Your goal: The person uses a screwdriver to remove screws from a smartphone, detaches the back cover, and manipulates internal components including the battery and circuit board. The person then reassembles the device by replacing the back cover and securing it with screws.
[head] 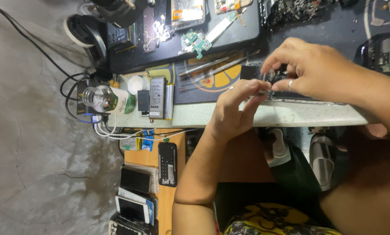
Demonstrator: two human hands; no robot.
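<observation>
Working a small part loose from the opened phone (pixel 290 93) at the table (pixel 229 115) edge; left hand (pixel 236 109) pinches a thin tool (pixel 261 92), right hand (pixel 312 65) clamps the phone; likely needs steady, gentle prying.

Grey concrete floor (pixel 25 143), pale workbench (pixel 229 115), wooden shelf (pixel 166 196)

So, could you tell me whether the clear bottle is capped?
Uncapped: the clear bottle shows an open mouth, with a white lid lying beside it.

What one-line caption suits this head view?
Both hands, left hand and right hand, work on an opened phone at the workbench edge, metal tools alongside.
</observation>
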